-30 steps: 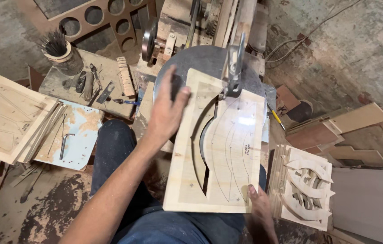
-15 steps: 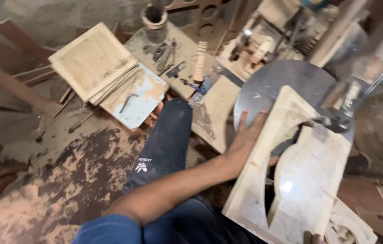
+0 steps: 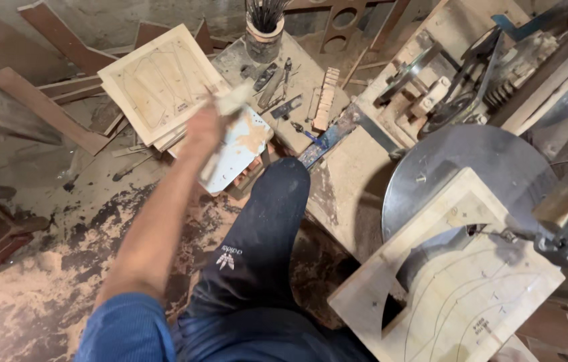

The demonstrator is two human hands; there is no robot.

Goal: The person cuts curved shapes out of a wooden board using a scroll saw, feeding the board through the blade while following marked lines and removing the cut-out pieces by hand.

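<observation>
The left hand [image 3: 205, 127] reaches out over the stack of boards [image 3: 163, 84] on the floor, blurred by motion. Its grip looks closed around a pale wood strip [image 3: 230, 107], whose upper end sticks out above the fingers and whose lower end runs down over the blue-white panel [image 3: 240, 151]; the blur hides how the fingers sit on it. The boards lie just beside the low bench [image 3: 297, 74], which carries a can of rods [image 3: 264, 30], small tools [image 3: 277, 84] and a ribbed wood block [image 3: 324, 100]. The right hand is out of view. The person's dark-trousered knee [image 3: 270, 214] sits between the panel and the round saw table [image 3: 471, 167]. On that table lies a marked plywood sheet [image 3: 471, 295] with a curved cut in it, well apart from the left hand.
</observation>
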